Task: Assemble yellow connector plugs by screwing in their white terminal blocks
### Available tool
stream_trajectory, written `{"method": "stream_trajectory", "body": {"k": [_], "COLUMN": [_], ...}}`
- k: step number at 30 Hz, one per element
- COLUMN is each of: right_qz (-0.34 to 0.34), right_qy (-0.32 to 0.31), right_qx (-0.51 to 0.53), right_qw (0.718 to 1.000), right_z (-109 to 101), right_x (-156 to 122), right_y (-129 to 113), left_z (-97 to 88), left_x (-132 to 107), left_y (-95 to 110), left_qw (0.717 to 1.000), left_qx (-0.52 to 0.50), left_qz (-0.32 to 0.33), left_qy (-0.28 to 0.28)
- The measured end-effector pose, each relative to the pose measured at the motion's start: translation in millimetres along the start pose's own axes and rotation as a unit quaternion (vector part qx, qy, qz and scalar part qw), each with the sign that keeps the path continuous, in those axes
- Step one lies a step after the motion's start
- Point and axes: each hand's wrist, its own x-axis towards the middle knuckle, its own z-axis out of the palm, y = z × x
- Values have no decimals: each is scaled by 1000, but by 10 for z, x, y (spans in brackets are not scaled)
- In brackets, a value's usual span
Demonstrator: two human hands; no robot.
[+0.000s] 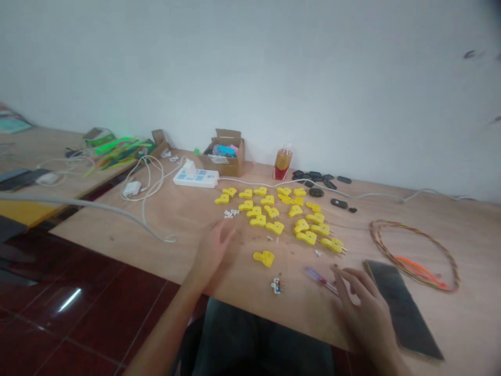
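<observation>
One screwdriver (pixel 321 280) beside the right fingers (pixel 342 282)

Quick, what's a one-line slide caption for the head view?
Yellow plugs grouped on a wooden table, left grip near small white pieces, right grip by a screwdriver.

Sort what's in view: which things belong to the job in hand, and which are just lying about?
Likely part of the job:
yellow plugs
loose yellow piece
small white insert with pins
screwdriver by the right hand
white bits by the left hand

Probably just lying about:
dark flat slab
power strip
cardboard box
twisted wire coil (could be either)
</observation>
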Motion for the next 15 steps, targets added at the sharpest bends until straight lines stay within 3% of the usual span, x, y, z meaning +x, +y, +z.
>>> {"method": "stream_trajectory", "body": {"k": [3, 5, 9, 15], "right_qz": [-16, -27, -14, -18], "right_qy": [33, 47, 77, 68], "right_qx": [19, 22, 34, 48], "right_qw": [999, 998, 996, 996], "right_z": [63, 88, 93, 71], "right_x": [-77, -99, -94, -75], "right_y": [-10, 1, 15, 14], "left_z": [17, 78, 143, 12], "left_x": [378, 497, 519, 388], "left_y": [-219, -272, -264, -234], "left_qw": [998, 996, 996, 995], "left_qx": [32, 43, 35, -44], "left_qz": [-57, -78, -85, -84], "left_qy": [3, 0, -7, -20]}}
